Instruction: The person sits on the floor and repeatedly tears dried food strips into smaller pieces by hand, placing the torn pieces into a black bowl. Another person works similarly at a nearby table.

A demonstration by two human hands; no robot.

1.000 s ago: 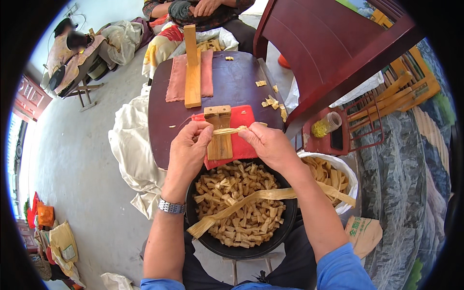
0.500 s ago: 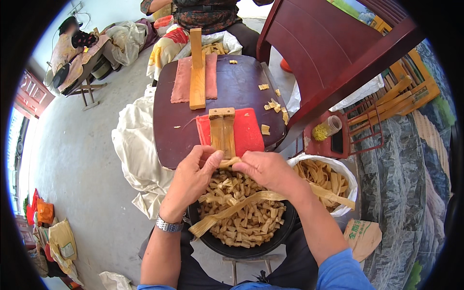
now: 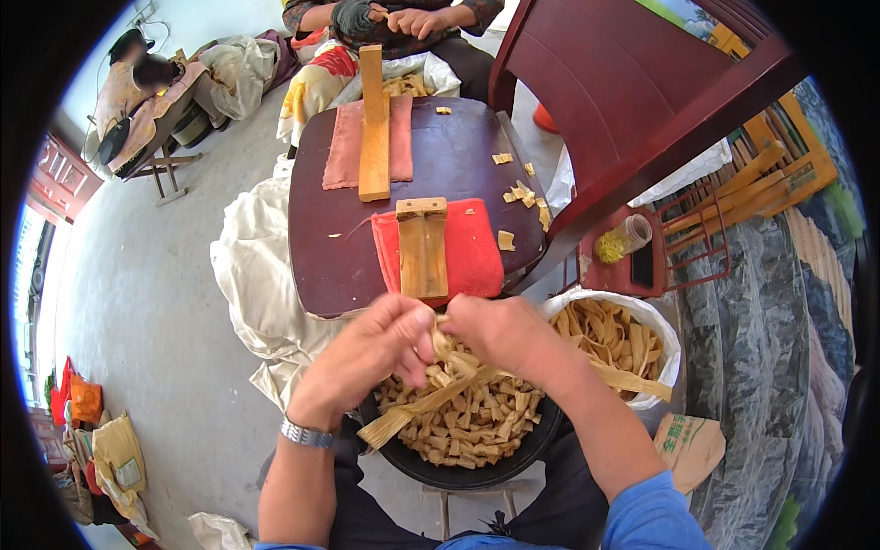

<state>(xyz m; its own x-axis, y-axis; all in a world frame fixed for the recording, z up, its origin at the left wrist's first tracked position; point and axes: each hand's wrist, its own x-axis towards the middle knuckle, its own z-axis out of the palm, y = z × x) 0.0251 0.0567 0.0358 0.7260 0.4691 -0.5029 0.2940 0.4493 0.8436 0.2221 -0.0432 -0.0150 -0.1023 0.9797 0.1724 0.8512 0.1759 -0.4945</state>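
Observation:
Over a black basin (image 3: 477, 478) heaped with short tan knotted pieces (image 3: 472, 426), both my hands work on a tan ribbon-like strip (image 3: 444, 346). It is bent into a small loop between them. My left hand (image 3: 380, 344), with a metal watch at its wrist, pinches the strip, its lower fingers loosely curled. My right hand (image 3: 504, 332) is closed round the other side, its fingertips mostly hidden. A long flat tan band (image 3: 403, 419) lies across the heap and passes under my right forearm. Just beyond my hands stands a wooden block (image 3: 423, 257) on a folded red cloth (image 3: 475, 247).
The cloth lies on a dark red chair seat (image 3: 321, 220) with another wooden bar (image 3: 374, 128) and small scraps (image 3: 521, 194). At right are a white bag (image 3: 674, 339) of strips, a jar (image 3: 623, 238) and a paper sack (image 3: 687, 454). Across sits a co-worker, hands (image 3: 412, 20) together.
My hands have dropped slightly nearer me. The left hand has turned, and the strip has gone from a short roll between the thumbs to a drooping loop. The co-worker's hands have come into view.

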